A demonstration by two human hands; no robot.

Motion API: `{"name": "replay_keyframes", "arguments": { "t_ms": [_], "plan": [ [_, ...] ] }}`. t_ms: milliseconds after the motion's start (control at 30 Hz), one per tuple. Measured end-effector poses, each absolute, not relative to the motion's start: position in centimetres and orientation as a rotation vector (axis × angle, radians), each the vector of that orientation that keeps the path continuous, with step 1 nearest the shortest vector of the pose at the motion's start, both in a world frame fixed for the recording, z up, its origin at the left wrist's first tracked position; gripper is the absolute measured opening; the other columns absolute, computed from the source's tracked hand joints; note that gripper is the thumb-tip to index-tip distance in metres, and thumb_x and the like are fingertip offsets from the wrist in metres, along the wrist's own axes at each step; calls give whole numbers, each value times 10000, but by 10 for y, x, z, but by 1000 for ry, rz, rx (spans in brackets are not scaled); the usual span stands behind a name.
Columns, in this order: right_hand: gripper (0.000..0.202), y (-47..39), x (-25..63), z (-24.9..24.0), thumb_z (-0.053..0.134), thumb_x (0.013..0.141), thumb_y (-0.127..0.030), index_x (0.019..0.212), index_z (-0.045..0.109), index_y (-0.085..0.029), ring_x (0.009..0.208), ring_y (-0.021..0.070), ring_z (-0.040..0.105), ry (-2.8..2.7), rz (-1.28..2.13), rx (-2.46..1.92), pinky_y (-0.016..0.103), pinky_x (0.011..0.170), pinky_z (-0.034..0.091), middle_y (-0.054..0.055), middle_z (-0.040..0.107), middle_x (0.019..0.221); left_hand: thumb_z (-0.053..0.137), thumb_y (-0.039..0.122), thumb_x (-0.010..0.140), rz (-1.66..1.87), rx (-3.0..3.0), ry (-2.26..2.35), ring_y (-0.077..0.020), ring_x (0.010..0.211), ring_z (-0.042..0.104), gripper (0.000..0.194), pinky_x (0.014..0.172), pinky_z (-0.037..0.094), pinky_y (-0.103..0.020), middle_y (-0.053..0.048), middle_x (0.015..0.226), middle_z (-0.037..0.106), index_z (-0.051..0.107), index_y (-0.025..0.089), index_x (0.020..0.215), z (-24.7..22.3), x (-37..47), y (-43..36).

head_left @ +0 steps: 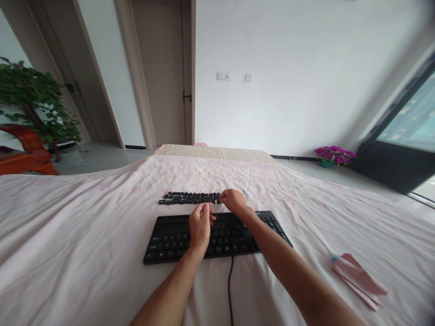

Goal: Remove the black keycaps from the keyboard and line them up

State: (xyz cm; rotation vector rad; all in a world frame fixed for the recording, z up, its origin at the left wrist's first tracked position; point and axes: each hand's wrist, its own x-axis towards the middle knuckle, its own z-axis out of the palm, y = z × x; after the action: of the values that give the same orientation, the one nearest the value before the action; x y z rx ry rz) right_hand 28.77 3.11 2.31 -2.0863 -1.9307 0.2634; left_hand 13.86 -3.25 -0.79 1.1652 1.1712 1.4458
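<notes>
A black keyboard (217, 250) lies on the cloth in front of me, its cable (230, 285) running toward me. Behind it, loose black keycaps (190, 198) are laid out in short rows. My right hand (234, 200) reaches over the keyboard's back edge, its fingers pinched at the right end of those rows, at a keycap. Over the keyboard's middle, my left hand (200, 226) is closed, thumb and fingertips together; what it holds, if anything, is hidden. Both hands and the right forearm cover part of the keys.
A pinkish patterned cloth (102, 235) with wrinkles covers the surface. To the right lies a white-handled tool with a folded pink cloth piece (360, 276). Farther off are a red wooden chair (27, 149), a leafy plant (34, 95), purple flowers (335, 155) and a door (159, 68).
</notes>
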Motion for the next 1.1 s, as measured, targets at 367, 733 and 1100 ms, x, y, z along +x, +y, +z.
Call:
{"name": "replay_keyframes", "arguments": {
  "t_ms": [367,733,1100],
  "plan": [
    [200,36,282,17,579,782,-302,890,740,-252,859,212,636,-1909,270,-2115,258,649,400,60,712,888,477,466,829,1414,1178,1181,-105,547,576,382,433,411,-171,-37,733,618,652,135,905,-5,139,-34],
    [447,22,286,31,395,918,-467,812,716,-175,761,177,626,-1885,213,-1989,244,631,377,81,708,816,477,481,831,1407,1211,1180,-115,555,580,397,443,415,-181,-47,736,630,654,135,911,-7,139,-34],
    [484,-51,322,70,374,911,-493,797,720,-174,668,145,597,-1753,523,-1506,236,671,419,30,697,703,456,443,854,1319,1454,1138,-126,581,585,367,526,434,-211,-43,728,654,672,152,913,-3,139,-43]
  ]
}}
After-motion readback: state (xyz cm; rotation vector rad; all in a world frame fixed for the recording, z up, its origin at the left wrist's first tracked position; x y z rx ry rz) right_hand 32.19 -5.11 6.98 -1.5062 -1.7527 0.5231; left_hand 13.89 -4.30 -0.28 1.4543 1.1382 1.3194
